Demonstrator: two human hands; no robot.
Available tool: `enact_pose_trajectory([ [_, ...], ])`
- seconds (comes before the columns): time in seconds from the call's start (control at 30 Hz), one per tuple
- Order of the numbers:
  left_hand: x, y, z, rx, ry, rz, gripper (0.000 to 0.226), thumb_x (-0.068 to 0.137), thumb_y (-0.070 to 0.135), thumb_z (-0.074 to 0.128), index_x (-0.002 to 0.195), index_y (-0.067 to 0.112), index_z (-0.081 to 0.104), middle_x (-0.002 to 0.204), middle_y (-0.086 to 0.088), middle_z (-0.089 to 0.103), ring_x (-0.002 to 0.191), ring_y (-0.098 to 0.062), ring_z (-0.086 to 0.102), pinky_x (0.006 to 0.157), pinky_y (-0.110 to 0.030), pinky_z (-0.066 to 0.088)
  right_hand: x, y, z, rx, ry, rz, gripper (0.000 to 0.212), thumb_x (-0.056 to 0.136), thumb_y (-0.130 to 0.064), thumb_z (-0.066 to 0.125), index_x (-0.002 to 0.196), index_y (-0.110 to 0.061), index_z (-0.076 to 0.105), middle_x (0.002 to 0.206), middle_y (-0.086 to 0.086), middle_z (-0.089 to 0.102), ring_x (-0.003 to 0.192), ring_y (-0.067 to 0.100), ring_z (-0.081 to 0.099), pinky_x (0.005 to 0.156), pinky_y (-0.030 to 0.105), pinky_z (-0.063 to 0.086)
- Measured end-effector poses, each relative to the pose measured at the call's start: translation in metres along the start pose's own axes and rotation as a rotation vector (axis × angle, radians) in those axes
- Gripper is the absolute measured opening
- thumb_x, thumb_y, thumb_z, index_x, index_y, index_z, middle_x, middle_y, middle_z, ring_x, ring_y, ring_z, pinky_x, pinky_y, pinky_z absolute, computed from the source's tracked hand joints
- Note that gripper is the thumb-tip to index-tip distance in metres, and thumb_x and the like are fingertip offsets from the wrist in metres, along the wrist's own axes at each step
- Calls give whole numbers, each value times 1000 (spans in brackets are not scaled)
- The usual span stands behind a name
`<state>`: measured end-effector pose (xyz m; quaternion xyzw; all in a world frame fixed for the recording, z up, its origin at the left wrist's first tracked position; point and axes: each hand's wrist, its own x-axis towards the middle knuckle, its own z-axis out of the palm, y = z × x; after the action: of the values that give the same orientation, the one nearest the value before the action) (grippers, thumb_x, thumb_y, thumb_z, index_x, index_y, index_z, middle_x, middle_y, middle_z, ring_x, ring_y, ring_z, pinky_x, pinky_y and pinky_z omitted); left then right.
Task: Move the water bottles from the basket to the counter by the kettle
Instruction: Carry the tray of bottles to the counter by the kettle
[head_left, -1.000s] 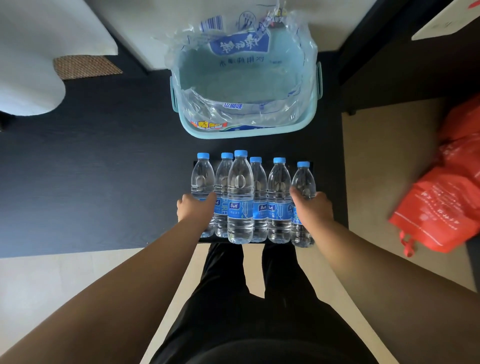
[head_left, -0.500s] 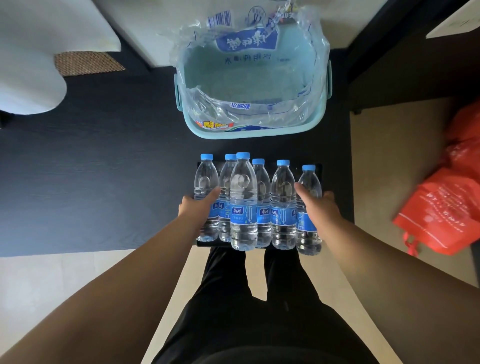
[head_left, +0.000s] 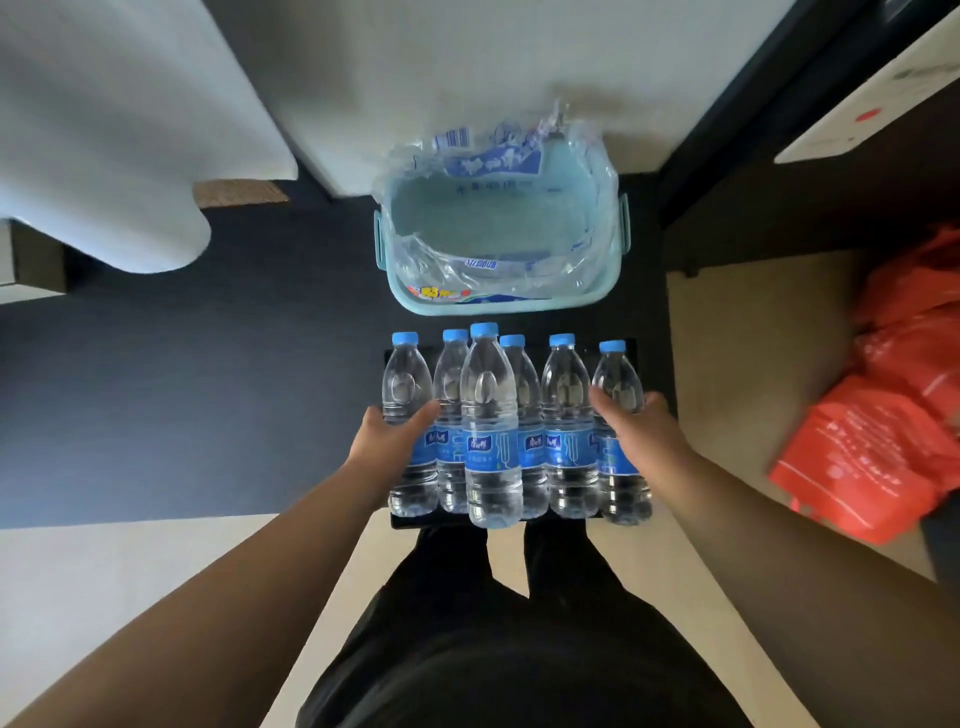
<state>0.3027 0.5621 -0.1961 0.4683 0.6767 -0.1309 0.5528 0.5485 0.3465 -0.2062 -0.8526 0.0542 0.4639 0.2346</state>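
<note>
Six bottles (head_left: 488, 415) higher above basket (head_left: 498, 307) (blue caps (head_left: 484, 330), clear)

The head camera looks steeply down, close over the hands (head_left: 519, 441) and floor.

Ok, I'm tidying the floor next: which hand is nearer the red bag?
Right. The right hand grips the right end bottle, on the side toward the red bag but apart from it; the left hand grips the left end bottle, farther away.
</note>
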Motion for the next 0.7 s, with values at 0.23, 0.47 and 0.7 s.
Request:
enact_pose_trajectory([
  [0.23, -54, 33, -17, 74, 152, 170, 117, 53, 90, 64, 139, 14, 49, 126, -9, 65, 109, -29, 66, 94, -51, 56, -41, -35, -42, -12, 9, -262, 69, 81, -77, 66, 117, -19, 52, 94, -2, 68, 78, 14, 67, 57, 30, 43],
  [0.47, -95, 62, -28, 103, 261, 283, 78, 70, 82, 62, 116, 20, 64, 98, -2, 73, 86, -21, 71, 76, -44, 61, -66, -70, -75, 70, -28, -418, 42, 91, -59, 69, 110, -22, 62, 98, 2, 71, 86, 19, 69, 63, 32, 47],
  [0.7, -129, 72, -38, -27, 304, 326, 59, 73, 73, 74, 104, 24, 67, 89, 0, 77, 75, -19, 76, 71, -43, 64, -85, -98, -101, 31, -59, -544, 40, 89, -59, 68, 115, -31, 57, 101, -2, 70, 87, 16, 70, 66, 34, 50],
])
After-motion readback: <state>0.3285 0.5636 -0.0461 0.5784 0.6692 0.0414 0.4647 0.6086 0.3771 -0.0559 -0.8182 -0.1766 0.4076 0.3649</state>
